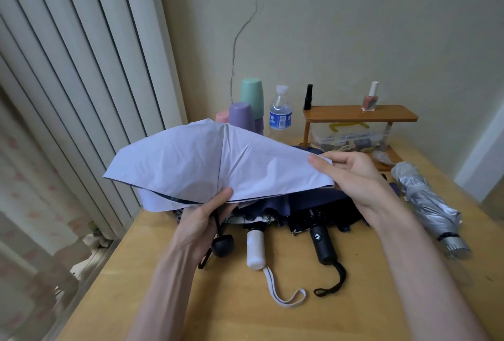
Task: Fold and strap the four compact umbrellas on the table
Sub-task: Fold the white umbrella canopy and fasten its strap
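From the head camera, the step in hand looks like gathering the canopy of the lavender umbrella (218, 166), which is held up over the table (272, 313) with its panels spread and creased, not yet pleated. The left hand (201, 220) is curled round the shaft just under the cloth, above the round black handle (223, 245), with the thumb lying on the canopy's lower edge. The right hand (354, 174), well apart from it, pinches the right-hand rim of the fabric between thumb and fingers. The next move probably calls for drawing each panel flat round the shaft, one fold over another, while the left hand keeps the shaft from turning, then finding the strap, which does not show here. Beneath the canopy lie the white-handled umbrella (255, 250) and the black-handled umbrella (323, 245), side by side, their dark cloth loose and bunched, so both seem to await folding. The silver umbrella (428, 204) lies bundled near the table's right edge, though I cannot tell if it is strapped. Open room is mostly the bare wood toward the person. At the back a water bottle (280, 111), stacked cups (240, 115) and a wooden shelf (360, 115) stand close behind the raised cloth, and a wide sweep could knock them. The left edge of the table runs just beside the curtain (68, 68), under the canopy's overhanging corner
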{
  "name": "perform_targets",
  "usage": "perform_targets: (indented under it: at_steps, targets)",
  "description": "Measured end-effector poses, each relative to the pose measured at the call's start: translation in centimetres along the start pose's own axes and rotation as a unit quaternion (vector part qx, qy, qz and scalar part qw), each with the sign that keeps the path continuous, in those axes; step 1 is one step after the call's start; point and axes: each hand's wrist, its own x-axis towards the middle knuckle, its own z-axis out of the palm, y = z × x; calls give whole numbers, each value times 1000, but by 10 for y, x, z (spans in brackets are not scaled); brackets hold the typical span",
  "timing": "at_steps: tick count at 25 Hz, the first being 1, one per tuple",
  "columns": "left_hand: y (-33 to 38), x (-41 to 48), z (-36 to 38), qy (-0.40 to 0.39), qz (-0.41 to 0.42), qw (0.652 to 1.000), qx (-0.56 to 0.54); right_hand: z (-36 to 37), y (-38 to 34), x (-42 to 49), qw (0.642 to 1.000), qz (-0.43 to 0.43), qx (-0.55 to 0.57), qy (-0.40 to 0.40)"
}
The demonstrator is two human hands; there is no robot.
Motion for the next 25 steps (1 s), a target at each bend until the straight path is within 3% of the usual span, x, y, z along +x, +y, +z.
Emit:
perform_targets:
  at_steps: [2,6,8,12,18,22,25]
  targets:
    - [1,1,-2,-2,-2,1000,17,0,-5,-3,1000,-26,16,8]
    - [0,2,-11,-49,9,995,89,8,-40,-20,982,-159,-22,-94]
    - [1,1,-11,-89,13,990,107,20,-68,-25,960,-211,-53,-178]
    - [4,-4,-2,-139,-3,977,158,63,-130,-9,888,-195,-151,-387]
    - [5,-13,19,-106,-42,970,214,164,-163,47,862,-278,-314,-285]
    - [9,-16,31,-143,-29,983,113,201,-147,66,831,-305,-391,-251]
    - [16,-19,27,-163,-30,985,46,188,-149,66,873,-275,-302,-267]
